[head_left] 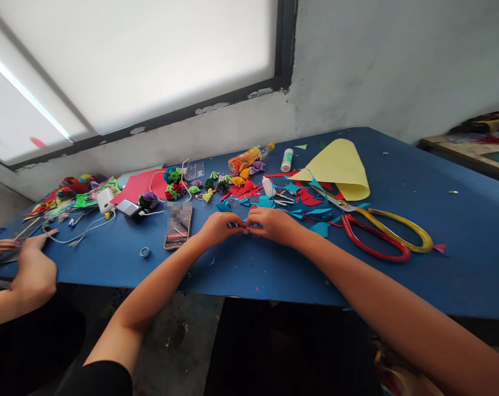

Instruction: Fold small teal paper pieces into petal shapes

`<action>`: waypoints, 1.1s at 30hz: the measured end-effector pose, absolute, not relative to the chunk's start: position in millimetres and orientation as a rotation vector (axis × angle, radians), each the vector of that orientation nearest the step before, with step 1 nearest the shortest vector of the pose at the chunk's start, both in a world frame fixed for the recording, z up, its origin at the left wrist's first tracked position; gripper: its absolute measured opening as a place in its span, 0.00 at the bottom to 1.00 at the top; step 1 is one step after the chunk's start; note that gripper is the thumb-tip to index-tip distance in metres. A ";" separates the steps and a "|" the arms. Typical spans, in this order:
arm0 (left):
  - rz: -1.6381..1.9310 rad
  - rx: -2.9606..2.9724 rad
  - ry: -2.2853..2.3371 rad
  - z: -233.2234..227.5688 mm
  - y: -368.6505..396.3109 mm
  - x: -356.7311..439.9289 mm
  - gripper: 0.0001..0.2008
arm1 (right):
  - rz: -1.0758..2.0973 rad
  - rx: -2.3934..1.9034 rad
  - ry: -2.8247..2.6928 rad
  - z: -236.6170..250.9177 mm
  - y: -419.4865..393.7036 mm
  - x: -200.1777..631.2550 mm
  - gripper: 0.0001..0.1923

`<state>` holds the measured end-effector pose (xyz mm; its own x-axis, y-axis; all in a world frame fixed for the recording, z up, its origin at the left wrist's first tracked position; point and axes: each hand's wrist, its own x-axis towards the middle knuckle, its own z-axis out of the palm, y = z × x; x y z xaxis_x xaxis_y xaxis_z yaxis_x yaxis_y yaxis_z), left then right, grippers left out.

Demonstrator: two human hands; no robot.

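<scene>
Nearest the camera: two bare forearms reach forward over the near edge of the counter, converging at its middle.

Left hand (219, 227) and right hand (274, 224) meet fingertip to fingertip. Both grips are pinched nearly closed on one small blue folded paper piece (241, 224), which sits between the two sets of fingertips, just above the counter surface. Only a sliver of it shows; its exact shape cannot be told. Its long axis appears to run left-right, from one grip to the other. Neither hand is nearer: it is held evenly between them.

Outward from the piece:
- Just beyond the hands, a scatter of blue and red cut paper scraps (302, 206).
- To the right, large scissors with one red and one yellow handle (381, 234), lying flat, blades toward the scraps, well clear of the right hand.
- Behind the scissors, a curled yellow paper sheet (342, 168).
- Left of the left hand, a smartphone (178, 225) lying flat, near but not touching.
- Farther back: a white glue stick (287, 160), an orange plastic bottle (249, 157) on its side, small multicoloured paper flowers (175, 184).

Surface: a blue counter (439, 264), flat, littered with paper bits. Another person's hand (34, 269) rests at the far left edge.

Room: a grey plastered wall, a frosted window with dark frame above left.
</scene>
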<state>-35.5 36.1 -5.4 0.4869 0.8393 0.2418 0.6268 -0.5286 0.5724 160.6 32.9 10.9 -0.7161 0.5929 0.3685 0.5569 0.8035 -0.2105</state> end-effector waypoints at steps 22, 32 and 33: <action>0.558 2.319 1.249 -3.2 34.8 -35.4 0.12 | 0.208 -0.804 -2.622 8.4 35.8 160.9 0.03; 0.549 2.353 1.274 -1.9 33.6 -32.8 0.12 | 0.239 -0.853 -2.607 5.5 36.9 160.7 0.04; 0.560 2.357 1.274 -1.7 33.3 -32.6 0.13 | 0.246 -0.860 -2.602 5.3 37.0 160.8 0.04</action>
<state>-32.6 33.3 -1.7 0.5039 0.8498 0.1550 0.6887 -0.5035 0.5216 160.8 37.0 5.3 -0.7367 0.6032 0.3055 0.5352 0.7963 -0.2819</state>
